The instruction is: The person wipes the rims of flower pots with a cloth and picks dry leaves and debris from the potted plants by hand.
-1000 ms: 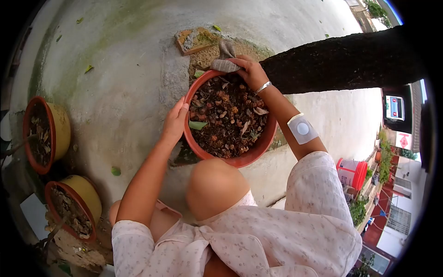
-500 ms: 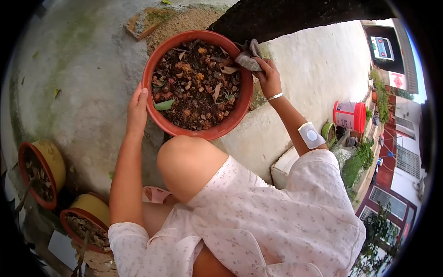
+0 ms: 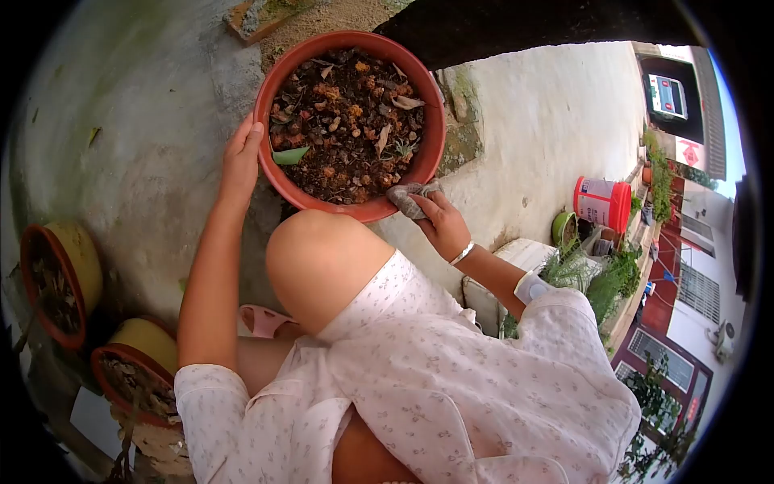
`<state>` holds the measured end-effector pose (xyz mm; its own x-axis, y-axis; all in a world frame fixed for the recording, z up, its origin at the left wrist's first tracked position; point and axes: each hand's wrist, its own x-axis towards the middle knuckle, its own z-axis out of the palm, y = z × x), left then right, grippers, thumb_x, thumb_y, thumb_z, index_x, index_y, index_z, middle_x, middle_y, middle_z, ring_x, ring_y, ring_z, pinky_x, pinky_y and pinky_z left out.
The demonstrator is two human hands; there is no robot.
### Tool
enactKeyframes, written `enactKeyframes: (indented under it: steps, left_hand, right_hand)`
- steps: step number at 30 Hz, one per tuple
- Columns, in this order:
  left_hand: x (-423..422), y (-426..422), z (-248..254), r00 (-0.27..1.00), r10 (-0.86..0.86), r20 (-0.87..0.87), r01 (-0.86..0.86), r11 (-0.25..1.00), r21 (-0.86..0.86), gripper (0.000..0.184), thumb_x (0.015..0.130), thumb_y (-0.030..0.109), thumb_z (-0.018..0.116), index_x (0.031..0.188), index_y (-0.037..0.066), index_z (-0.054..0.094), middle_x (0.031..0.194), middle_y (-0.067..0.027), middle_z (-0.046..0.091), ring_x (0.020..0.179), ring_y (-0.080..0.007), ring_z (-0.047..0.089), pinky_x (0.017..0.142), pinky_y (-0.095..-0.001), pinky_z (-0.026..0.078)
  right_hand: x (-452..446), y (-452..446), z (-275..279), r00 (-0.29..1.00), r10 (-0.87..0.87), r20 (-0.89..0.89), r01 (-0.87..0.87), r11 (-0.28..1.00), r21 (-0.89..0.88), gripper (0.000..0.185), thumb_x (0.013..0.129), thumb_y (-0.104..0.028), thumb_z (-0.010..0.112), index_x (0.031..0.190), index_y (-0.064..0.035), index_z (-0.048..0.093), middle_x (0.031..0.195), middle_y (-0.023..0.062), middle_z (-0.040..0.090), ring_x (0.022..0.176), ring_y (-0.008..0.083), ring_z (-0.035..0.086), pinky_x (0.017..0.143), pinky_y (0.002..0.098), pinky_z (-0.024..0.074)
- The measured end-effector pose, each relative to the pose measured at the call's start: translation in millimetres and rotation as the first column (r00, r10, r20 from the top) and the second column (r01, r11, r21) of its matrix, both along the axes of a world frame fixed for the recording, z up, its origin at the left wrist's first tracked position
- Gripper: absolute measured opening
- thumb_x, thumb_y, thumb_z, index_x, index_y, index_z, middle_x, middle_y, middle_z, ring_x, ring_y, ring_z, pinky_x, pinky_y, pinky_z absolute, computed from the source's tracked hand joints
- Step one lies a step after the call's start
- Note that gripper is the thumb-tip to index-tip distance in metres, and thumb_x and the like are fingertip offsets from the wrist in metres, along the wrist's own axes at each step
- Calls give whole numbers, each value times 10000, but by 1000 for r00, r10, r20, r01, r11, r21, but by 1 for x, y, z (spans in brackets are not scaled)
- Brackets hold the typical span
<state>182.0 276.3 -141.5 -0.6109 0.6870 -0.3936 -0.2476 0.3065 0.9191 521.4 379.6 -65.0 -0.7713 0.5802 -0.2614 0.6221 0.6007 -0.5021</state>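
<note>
At the upper centre of the frame, the pot (image 3: 435, 129) lies between the two hands, its round rim tipped toward the view, with dark soil (image 3: 347, 173) and a green leaf (image 3: 290, 156) inside. Left of it, the left hand (image 3: 240, 165) touches the rim, fingers nearly straight and thumb tip against the edge; whether it grips or only steadies, I cannot tell. Below the pot's lower right edge, the right hand (image 3: 442, 224) has its fingers closed around a grey cloth (image 3: 409, 199), which touches the rim. Just under the pot is the knee (image 3: 322, 254). A trunk (image 3: 524, 28) crosses the upper right, and a red-lidded bucket (image 3: 597, 203) stands at right, well apart from the right hand.
</note>
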Motion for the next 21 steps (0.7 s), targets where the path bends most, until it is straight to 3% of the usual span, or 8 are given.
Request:
enactKeyframes:
  steps: [5, 7, 8, 10, 14, 17, 19, 21]
  left_hand:
    - [-7, -3, 1, 989, -72, 131, 72, 997, 7, 545, 952, 354, 481, 1381, 30, 386, 1396, -99, 426, 1295, -195, 373, 1063, -297, 271]
    - [-14, -15, 16, 988, -127, 92, 132, 990, -42, 537, 957, 362, 465, 1389, 55, 382, 1388, -90, 436, 1288, -199, 382, 1054, -313, 286]
    - [-19, -22, 9, 984, -160, 73, 157, 987, 43, 524, 960, 369, 453, 1385, 70, 391, 1378, -88, 445, 1274, -199, 396, 1037, -321, 306]
    - [-31, -54, 11, 983, -178, 49, 174, 982, 79, 489, 967, 374, 426, 1367, 93, 418, 1347, -80, 472, 1236, -191, 429, 1000, -330, 346]
    - [-41, -127, 37, 965, -181, 190, 154, 977, 150, 461, 968, 419, 410, 1302, 109, 483, 1245, -26, 536, 1104, -141, 482, 936, -313, 397]
    - [-31, -185, 60, 764, -63, 642, -157, 947, 280, 520, 958, 500, 362, 1308, 129, 465, 1239, -39, 534, 1138, -156, 483, 945, -361, 415]
    - [-19, -228, 61, 724, 35, 688, -320, 902, 291, 521, 951, 492, 391, 1316, 124, 446, 1230, -47, 538, 1147, -166, 487, 940, -377, 425]
    - [-3, -270, 61, 675, 106, 730, -459, 835, 303, 526, 944, 483, 419, 1324, 119, 426, 1221, -55, 542, 1156, -176, 491, 934, -393, 435]
  right_hand:
    - [-45, -16, 7, 993, 115, -17, -115, 951, -288, 355, 757, -32, 585, 1112, -34, 584, 949, 151, 564, 858, 311, 582, 757, 363, 475]
    - [-83, -16, 27, 999, -11, -41, -17, 784, -620, 304, 768, -22, 596, 1071, -5, 603, 945, 135, 594, 866, 245, 590, 756, 322, 468]
    - [-105, -16, 34, 990, -6, -143, -86, 773, -629, 260, 802, -23, 614, 1059, 15, 604, 954, 83, 602, 860, 153, 569, 743, 274, 452]
    - [-151, -18, 60, 996, -86, -5, 48, 605, -795, 236, 863, -36, 605, 1097, -6, 591, 935, -19, 585, 828, 59, 518, 727, 214, 426]
    - [-243, -60, 68, 976, 28, -217, -208, 432, -877, 320, 929, -188, 565, 1172, 18, 542, 1054, 53, 621, 937, 99, 562, 845, 257, 450]
    - [-297, -103, 46, 938, 231, -259, -336, 424, -841, 356, 950, -274, 527, 1154, 17, 543, 1033, 57, 613, 916, 98, 550, 807, 246, 451]
    - [-323, -137, 28, 848, 417, -328, -512, 483, -711, 376, 946, -279, 522, 1188, 8, 508, 984, 71, 611, 903, 117, 541, 810, 256, 436]
    - [-343, -170, 1, 843, 457, -282, -462, 348, -816, 444, 910, -273, 570, 1238, 5, 460, 1015, 70, 595, 913, 135, 535, 819, 271, 432]
